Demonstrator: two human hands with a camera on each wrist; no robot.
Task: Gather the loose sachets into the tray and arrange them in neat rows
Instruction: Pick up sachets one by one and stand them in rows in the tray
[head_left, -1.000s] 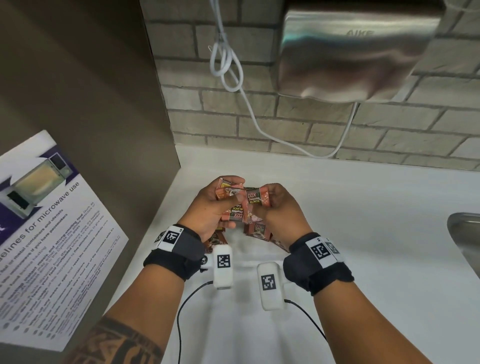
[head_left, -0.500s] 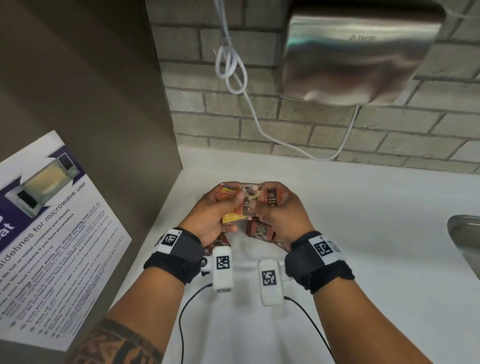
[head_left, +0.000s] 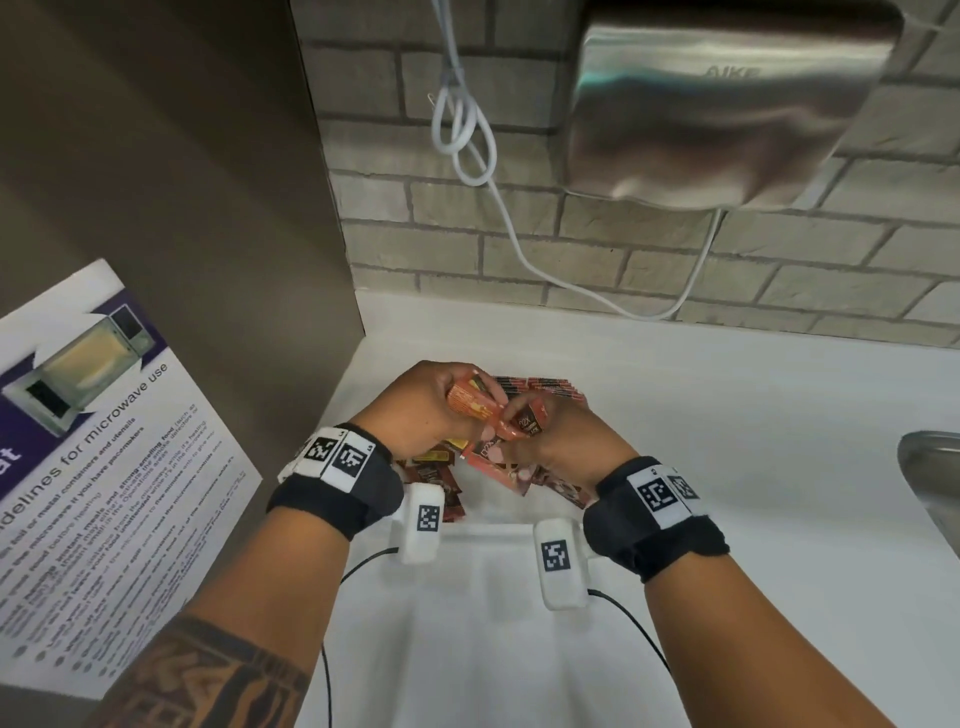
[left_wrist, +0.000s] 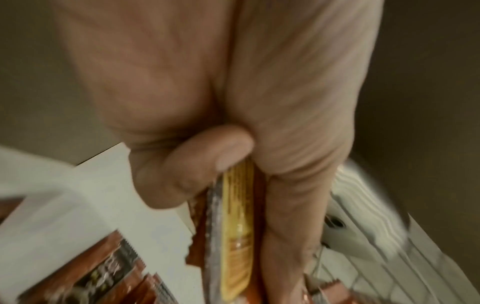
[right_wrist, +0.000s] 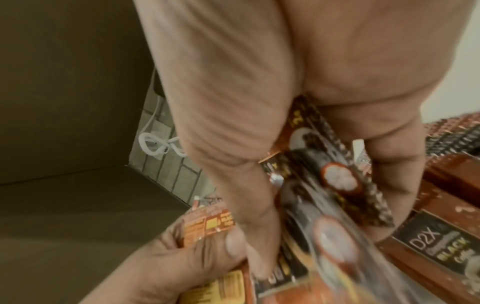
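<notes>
My left hand (head_left: 441, 410) grips a small stack of orange-brown sachets (head_left: 470, 402); in the left wrist view the thumb presses the sachets (left_wrist: 235, 236) edge-on against the fingers. Close beside it, my right hand (head_left: 550, 436) pinches other sachets (head_left: 527, 423), whose printed faces (right_wrist: 335, 185) show in the right wrist view. Both hands hover over a white tray (head_left: 498, 530). A neat row of sachets (head_left: 540, 387) stands at the tray's far side. Loose sachets (head_left: 436, 473) lie under the hands.
The tray sits on a white counter (head_left: 753, 441) in a corner. A brown panel (head_left: 182, 182) with a microwave poster (head_left: 104, 467) stands left. The brick wall carries a steel hand dryer (head_left: 727, 104) and a white cable (head_left: 467, 140). A metal sink edge (head_left: 935, 478) lies right.
Both hands have moved slightly away from me over the tray, still holding sachets together. The neat row behind them has come into sight.
</notes>
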